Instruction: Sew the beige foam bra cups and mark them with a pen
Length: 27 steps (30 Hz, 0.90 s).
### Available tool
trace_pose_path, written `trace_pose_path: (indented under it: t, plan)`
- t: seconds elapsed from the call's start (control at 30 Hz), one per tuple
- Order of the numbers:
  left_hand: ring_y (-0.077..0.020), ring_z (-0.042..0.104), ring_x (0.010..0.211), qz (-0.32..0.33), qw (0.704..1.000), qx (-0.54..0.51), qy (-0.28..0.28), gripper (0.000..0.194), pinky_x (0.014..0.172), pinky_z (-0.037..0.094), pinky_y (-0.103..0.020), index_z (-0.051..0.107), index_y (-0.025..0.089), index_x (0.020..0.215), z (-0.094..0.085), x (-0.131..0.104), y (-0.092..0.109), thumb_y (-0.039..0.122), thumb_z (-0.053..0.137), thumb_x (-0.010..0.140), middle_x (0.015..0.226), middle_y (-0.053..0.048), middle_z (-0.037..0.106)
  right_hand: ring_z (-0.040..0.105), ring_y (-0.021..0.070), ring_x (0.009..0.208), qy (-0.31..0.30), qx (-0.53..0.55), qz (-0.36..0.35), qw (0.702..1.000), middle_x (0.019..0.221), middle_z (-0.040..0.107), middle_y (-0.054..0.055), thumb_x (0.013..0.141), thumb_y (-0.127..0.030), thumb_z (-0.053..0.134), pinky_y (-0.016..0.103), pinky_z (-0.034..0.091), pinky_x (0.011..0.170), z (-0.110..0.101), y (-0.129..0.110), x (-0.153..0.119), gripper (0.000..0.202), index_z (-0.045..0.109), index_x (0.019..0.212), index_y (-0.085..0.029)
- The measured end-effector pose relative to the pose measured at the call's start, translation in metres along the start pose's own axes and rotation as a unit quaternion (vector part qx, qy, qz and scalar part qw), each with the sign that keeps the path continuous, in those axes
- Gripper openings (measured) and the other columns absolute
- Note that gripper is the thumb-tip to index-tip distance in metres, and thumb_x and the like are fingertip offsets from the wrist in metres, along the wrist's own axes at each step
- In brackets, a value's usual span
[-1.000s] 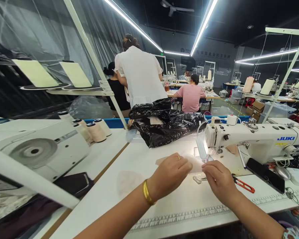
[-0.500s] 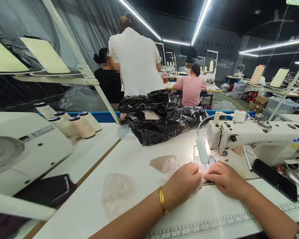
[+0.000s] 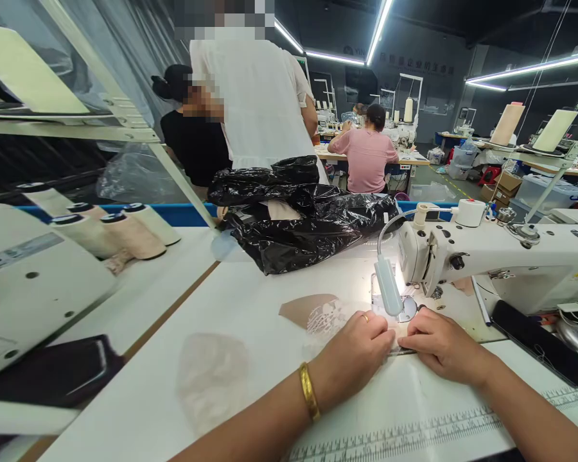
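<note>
Below the small lamp [image 3: 388, 285] of a white sewing machine [image 3: 491, 253], my left hand [image 3: 359, 350] is closed on sheer pale lace fabric [image 3: 324, 319], its fingers bent together near the needle area. Just to the right, my right hand [image 3: 446, 343] pinches the fabric's edge by the metal plate, fingertips close to my left hand's. A beige piece [image 3: 301, 309] shows beside the lace, to the left. Farther left, a thin pale fabric piece [image 3: 214, 375] lies flat on the white table [image 3: 270, 401].
Behind the work lies a black plastic bag [image 3: 293, 237]. Thread cones [image 3: 132, 236] stand at the left, beside another machine [image 3: 24, 282]. A black phone [image 3: 534, 340] lies at the right. Several people are beyond the table, one standing in white [image 3: 264, 96].
The view has shifted a little, and the bag and cones appear farther left. Both hands stay on the fabric, almost unmoved. The person in pink has raised an arm.
</note>
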State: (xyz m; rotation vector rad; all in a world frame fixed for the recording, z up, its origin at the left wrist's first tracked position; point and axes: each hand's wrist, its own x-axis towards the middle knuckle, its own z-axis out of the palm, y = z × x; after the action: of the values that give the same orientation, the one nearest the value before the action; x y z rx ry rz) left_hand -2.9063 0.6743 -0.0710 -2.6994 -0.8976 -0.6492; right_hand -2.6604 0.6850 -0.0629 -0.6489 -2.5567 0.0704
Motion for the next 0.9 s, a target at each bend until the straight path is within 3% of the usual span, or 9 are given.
trace_pose_path:
  t: [0.5, 0.67, 0.9]
  plan:
    - [-0.0167, 0.051, 0.071, -0.011, 0.997, -0.072, -0.012, 0.025, 0.069, 0.040, -0.033, 0.057, 0.018, 0.084, -0.001, 0.006, 0.000, 0.013, 0.041, 0.102, 0.087, -0.003, 0.063, 0.053, 0.0201, 0.083, -0.005, -0.003, 0.005, 1.000, 0.089, 0.064, 0.004, 0.091, -0.001, 0.047, 0.032, 0.046, 0.069, 0.001, 0.001, 0.000, 0.038, 0.070, 0.109, -0.025]
    - [-0.0161, 0.047, 0.067, 0.000, 0.997, -0.080, 0.001, 0.027, 0.068, 0.038, -0.033, 0.053, 0.019, 0.078, 0.002, 0.011, -0.008, 0.014, 0.041, 0.102, 0.085, -0.003, 0.062, 0.052, 0.0203, 0.081, -0.011, -0.015, 0.032, 0.999, 0.088, 0.061, 0.004, 0.091, 0.000, 0.046, 0.032, 0.045, 0.068, 0.004, 0.002, 0.000, 0.036, 0.068, 0.106, -0.025]
    - [-0.0182, 0.057, 0.075, 0.025, 0.993, -0.114, -0.011, 0.021, 0.074, 0.044, -0.031, 0.058, 0.020, 0.080, 0.005, 0.024, -0.026, 0.018, 0.050, 0.099, 0.081, -0.002, 0.063, 0.052, 0.0198, 0.079, 0.004, -0.033, 0.059, 0.998, 0.087, 0.059, 0.003, 0.092, -0.001, 0.048, 0.031, 0.042, 0.067, 0.011, 0.007, -0.002, 0.031, 0.064, 0.105, -0.024]
